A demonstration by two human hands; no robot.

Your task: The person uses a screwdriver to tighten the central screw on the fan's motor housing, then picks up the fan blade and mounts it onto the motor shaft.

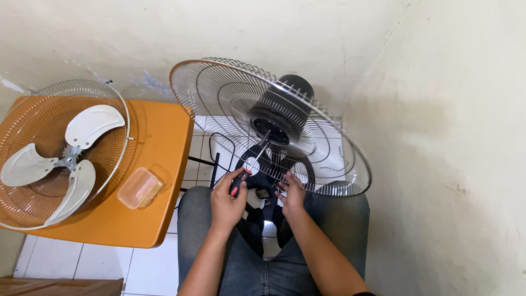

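1. The left hand has its fingers clenched around the red-and-black handle of a screwdriver, whose thin metal shaft runs up and to the right toward the hub of the fan.
2. The screwdriver tip meets the dark motor housing at the centre of the rear wire guard, which is tilted and held over the person's lap.
3. The right hand rests against the lower rim of that guard, fingers spread and released, pressing on the wires rather than gripping a tool.
4. Both forearms reach out over knees in blue jeans, above a white tiled floor.
5. To the left stands an orange tabletop; the front wire guard lies across its left side, overhanging the left edge.
6. A pale three-blade fan blade lies inside that guard.
7. A small clear plastic box sits just beside the guard, near the tabletop's right edge.
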